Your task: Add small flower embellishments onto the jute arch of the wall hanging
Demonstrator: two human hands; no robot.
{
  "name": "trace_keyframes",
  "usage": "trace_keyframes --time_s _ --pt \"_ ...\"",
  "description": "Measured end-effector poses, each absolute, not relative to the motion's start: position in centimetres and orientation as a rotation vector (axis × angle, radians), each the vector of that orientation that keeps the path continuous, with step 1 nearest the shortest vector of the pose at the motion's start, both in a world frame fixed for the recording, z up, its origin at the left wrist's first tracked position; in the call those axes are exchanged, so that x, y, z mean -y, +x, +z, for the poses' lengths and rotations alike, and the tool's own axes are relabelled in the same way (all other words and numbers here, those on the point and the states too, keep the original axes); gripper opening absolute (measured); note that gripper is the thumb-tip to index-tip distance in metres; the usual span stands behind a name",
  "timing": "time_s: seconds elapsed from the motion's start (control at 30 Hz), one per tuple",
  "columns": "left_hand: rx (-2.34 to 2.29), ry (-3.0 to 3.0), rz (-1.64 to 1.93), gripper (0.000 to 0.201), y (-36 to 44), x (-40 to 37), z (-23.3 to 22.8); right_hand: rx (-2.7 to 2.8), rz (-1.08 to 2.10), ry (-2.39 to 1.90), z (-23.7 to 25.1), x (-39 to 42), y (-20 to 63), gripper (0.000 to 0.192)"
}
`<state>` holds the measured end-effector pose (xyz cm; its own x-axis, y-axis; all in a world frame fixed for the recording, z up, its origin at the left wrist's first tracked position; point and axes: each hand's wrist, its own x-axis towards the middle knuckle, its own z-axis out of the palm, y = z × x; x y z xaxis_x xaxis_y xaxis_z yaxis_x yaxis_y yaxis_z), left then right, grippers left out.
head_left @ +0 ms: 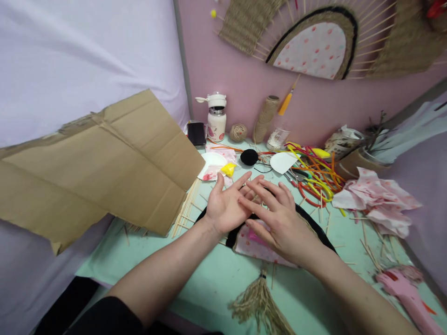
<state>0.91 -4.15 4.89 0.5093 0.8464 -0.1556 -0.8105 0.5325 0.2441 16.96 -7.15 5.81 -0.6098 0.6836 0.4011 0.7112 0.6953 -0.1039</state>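
My left hand (228, 207) is palm up with its fingers stretched out, and nothing rests in it. Over its fingers reaches my right hand (275, 216), palm down, fingers spread, its fingertips at or touching the left palm. Beneath both hands lies a half-round piece of spotted pink-and-white cloth (258, 253) with a black band (316, 228) around it. The hands hide much of this piece. A twine tassel (261, 302) lies just in front of it.
A big cardboard sheet (104, 167) leans at the left beside thin wooden sticks (186, 207). At the back stand a white bottle (217, 124), a twine ball (238, 132) and a twine roll (266, 118). Crumpled cloth (377, 200) and a pink glue gun (401, 291) lie at the right.
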Motion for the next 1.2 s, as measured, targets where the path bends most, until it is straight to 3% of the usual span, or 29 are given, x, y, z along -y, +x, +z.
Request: trace_keyframes --time_s 0.2,0.53,0.9,1.03,1.2 --pt "-0.244 0.177 0.931 0.068 0.7 4.2 4.8 2.419 -0.084 -1.063 5.9 6.9 16.9 0.035" --pt "-0.192 0.147 0.909 0.069 1.3 4.7 4.8 2.103 0.181 -1.052 5.6 6.1 17.1 0.007" --pt "-0.422 0.275 0.91 0.041 2.0 4.3 3.8 1.953 0.155 -1.088 6.5 5.9 17.8 0.011" --pt "-0.34 0.147 0.906 0.051 1.8 4.4 4.1 2.018 0.127 -1.049 5.8 6.4 16.9 0.013" --pt "-0.337 0.123 0.948 0.065 1.4 4.4 4.4 2.232 -0.133 -1.037 4.4 6.9 15.7 0.019"
